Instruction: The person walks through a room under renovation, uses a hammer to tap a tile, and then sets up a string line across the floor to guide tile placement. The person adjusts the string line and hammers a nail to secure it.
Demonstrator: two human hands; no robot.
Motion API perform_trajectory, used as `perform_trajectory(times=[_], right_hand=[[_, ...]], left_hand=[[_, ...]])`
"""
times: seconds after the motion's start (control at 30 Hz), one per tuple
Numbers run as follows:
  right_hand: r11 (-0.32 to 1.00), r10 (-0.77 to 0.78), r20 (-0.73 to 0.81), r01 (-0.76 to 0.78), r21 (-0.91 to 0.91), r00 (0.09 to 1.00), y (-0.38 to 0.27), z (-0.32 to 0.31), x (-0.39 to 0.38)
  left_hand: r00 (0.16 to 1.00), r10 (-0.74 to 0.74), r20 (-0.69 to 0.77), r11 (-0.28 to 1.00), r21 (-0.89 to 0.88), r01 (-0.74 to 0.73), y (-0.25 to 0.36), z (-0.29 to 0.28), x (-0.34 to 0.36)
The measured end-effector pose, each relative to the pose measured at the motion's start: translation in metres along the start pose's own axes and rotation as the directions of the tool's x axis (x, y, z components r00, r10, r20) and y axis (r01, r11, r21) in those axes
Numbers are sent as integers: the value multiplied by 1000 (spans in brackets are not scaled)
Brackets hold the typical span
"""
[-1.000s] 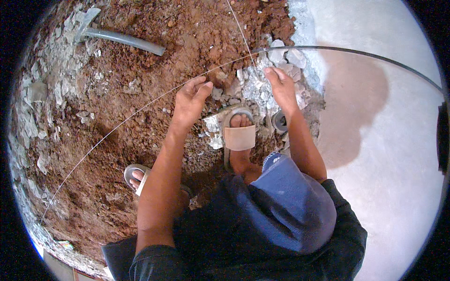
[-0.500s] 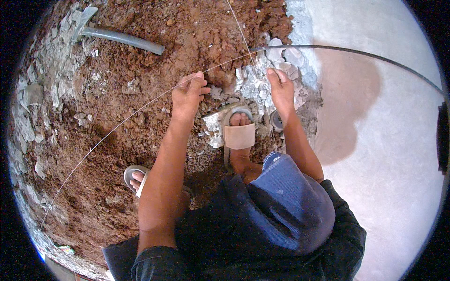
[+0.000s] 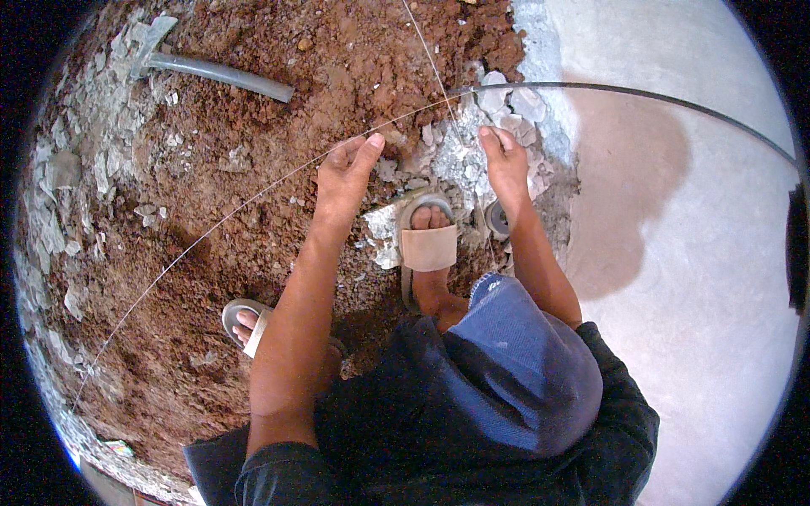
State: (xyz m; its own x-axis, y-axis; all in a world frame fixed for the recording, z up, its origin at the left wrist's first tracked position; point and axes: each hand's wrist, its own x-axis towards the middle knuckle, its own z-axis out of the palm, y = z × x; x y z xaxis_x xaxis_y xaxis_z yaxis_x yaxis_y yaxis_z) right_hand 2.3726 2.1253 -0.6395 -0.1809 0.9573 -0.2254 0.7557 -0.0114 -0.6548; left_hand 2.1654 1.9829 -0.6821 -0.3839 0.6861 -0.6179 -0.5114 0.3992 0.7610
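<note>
My left hand (image 3: pixel 348 175) is raised over the dirt, its thumb close against the curled fingers. A thin pale string (image 3: pixel 224 221) runs right by these fingertips; whether they pinch it is not clear. To the right, my right hand (image 3: pixel 508 167) has thumb and forefinger pressed together above broken rubble; anything between them is too small to make out. A second thin string (image 3: pixel 428 52) comes down from the top edge, crosses the first near the end of a dark thin bar (image 3: pixel 591 85), and passes left of my right hand.
A hammer-like tool (image 3: pixel 221 74) with a grey handle lies on the reddish dirt (image 3: pixel 253 126). Rubble (image 3: pixel 506 105) borders a smooth concrete floor (image 3: pixel 709 253) with a damp patch. My sandalled foot (image 3: pixel 429 240) stands by a broken slab. A grey round thing (image 3: pixel 498 219) is partly behind my right forearm.
My left hand has moved slightly right, and its fingers have drawn in toward the thumb. My right hand has barely moved.
</note>
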Motion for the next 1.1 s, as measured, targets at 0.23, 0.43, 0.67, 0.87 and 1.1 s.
perform_trajectory(times=[0.23,0.43,0.67,0.87,1.1], right_hand=[[1000,-5,3,5,6,1000,6,0,4],[1000,1,3,-1,-11,1000,7,-1,5],[1000,16,16,-16,-15,1000,3,-6,4],[1000,1,9,-1,-17,1000,6,-4,5],[1000,2,10,-2,-24,1000,10,-6,6]], left_hand=[[993,-110,-49,994,-5,110,-6,2,8],[991,-109,-78,994,-14,108,-12,5,11],[991,-108,-76,994,20,110,-3,6,6],[992,-100,-70,993,55,104,2,6,4],[989,-48,-142,996,66,58,-1,11,7]])
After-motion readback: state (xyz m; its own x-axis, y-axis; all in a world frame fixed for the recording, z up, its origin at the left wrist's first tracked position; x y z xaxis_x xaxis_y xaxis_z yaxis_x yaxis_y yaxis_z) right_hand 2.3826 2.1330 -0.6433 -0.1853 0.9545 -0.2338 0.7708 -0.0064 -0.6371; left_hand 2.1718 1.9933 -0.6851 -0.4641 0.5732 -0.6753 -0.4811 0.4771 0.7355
